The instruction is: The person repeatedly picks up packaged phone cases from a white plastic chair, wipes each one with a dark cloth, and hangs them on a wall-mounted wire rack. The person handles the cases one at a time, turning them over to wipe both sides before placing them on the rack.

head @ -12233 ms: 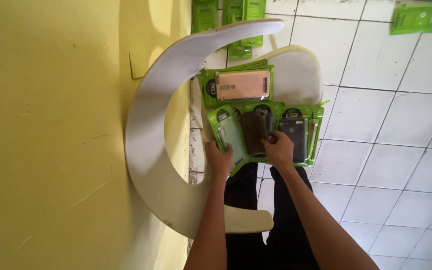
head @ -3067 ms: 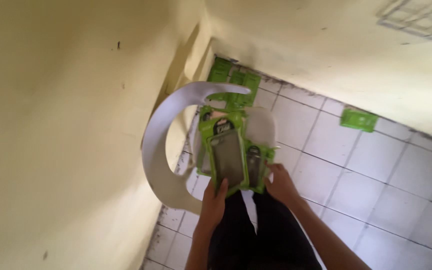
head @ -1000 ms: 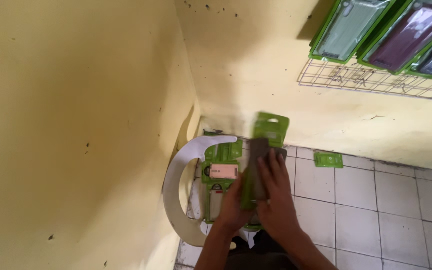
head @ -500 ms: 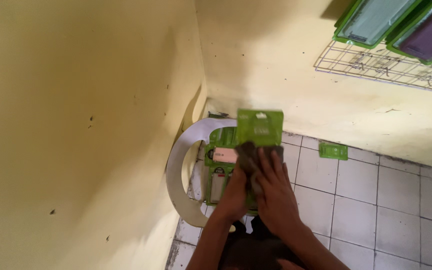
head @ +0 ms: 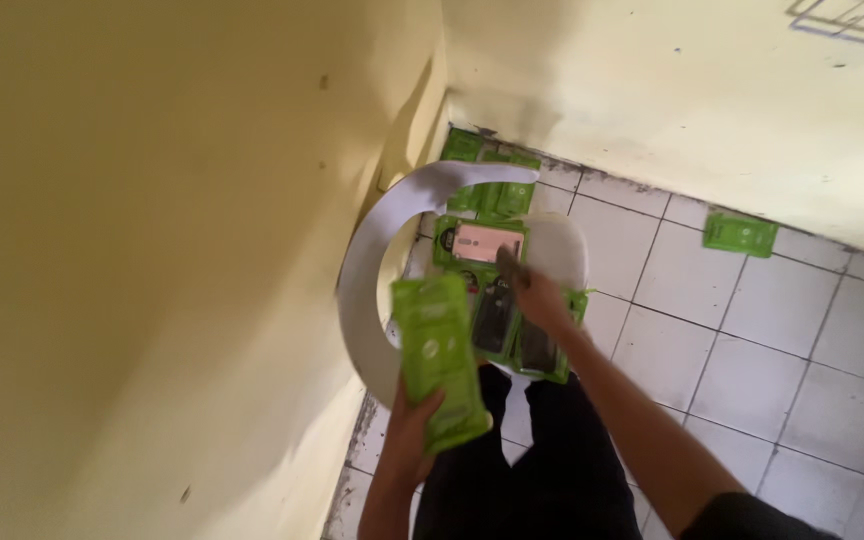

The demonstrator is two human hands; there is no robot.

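My left hand [head: 414, 430] grips the bottom of a green flat package [head: 440, 358] and holds it upright, its plain green back turned to me, beside the white plastic chair [head: 372, 262]. My right hand [head: 537, 297] reaches forward over the chair seat and its fingers touch the green packages with dark phone cases [head: 508, 325] lying there. Just beyond my fingertips lies a green package with a pink phone case [head: 484, 242].
Yellow walls meet in a corner right behind the chair. More green packages [head: 487, 175] lie on the white tiled floor in that corner, and a single one [head: 740, 234] lies to the right. A wire rack [head: 852, 18] hangs on the wall at the top right.
My view has tilted down toward the floor. Both hands held a package up in front of me; now my left hand alone holds it lower and to the left, and my right hand has gone down to the seat.
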